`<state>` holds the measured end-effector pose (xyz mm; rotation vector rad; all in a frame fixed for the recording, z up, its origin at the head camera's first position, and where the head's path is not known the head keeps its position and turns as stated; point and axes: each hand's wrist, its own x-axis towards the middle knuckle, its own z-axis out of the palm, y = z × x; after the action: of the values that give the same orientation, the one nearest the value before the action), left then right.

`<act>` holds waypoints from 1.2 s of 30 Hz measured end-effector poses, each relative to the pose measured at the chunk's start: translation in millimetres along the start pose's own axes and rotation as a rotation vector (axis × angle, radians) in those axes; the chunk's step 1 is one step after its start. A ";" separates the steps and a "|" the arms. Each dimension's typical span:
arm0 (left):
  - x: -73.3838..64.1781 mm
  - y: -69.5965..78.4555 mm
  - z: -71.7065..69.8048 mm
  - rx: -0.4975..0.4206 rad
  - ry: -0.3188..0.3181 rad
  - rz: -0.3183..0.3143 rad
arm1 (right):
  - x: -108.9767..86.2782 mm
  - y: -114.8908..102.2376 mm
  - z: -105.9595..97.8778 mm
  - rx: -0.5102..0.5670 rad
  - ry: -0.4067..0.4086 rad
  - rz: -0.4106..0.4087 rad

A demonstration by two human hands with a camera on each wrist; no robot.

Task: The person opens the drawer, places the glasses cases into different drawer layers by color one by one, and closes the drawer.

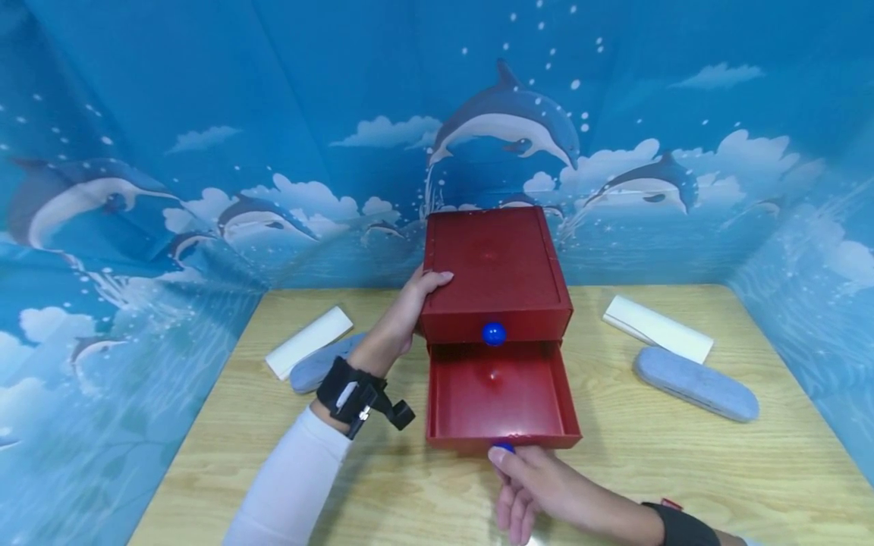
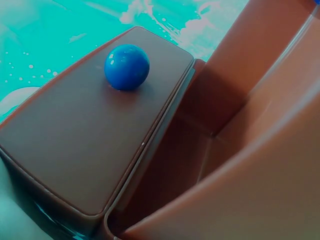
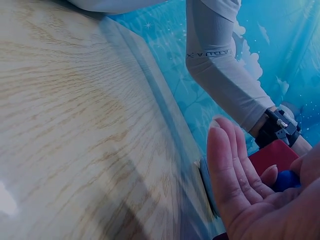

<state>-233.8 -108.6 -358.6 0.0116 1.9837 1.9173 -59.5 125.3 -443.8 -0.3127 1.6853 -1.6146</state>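
Observation:
A red two-drawer box [image 1: 486, 262] stands on the table, its upper drawer closed with a round blue knob [image 1: 494, 334] on the front. Below it, the lower drawer [image 1: 495, 402] is pulled out, its bare red floor showing. My left hand [image 1: 410, 307] rests against the box's left side, thumb laid over the top edge; its other fingers are mostly hidden. At the front, my right hand [image 1: 536, 485] pinches the lower drawer's blue knob [image 3: 287, 180] between thumb and forefinger, while the other fingers extend below. The left wrist view looks down into the open drawer.
Left of the box lie a white folded sheet [image 1: 310, 341] and a blue-grey oblong case [image 1: 321, 365], partly behind my left forearm. To the right are another white folded sheet [image 1: 658, 330] and blue-grey case [image 1: 696, 384]. A dolphin-print curtain [image 1: 382, 83] surrounds the wooden table [image 1: 212, 455].

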 end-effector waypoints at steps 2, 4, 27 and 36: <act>0.1 0.1 0.0 0.002 0.001 0.002 | -0.6 0.5 0.2 -0.001 0.001 -0.003; 0.3 0.4 0.0 0.001 0.004 -0.002 | -0.8 1.0 0.4 -0.008 0.004 -0.006; 0.0 -1.1 -0.8 -0.001 -0.007 0.009 | -5.5 10.5 8.0 0.006 -0.031 -0.065; 0.4 -0.8 -0.8 -0.009 0.000 0.003 | -8.5 11.9 9.5 -0.005 -0.026 -0.082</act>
<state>-234.3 -109.3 -359.5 0.0126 1.9764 1.9280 -43.6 125.7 -451.0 -0.4080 1.6768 -1.6592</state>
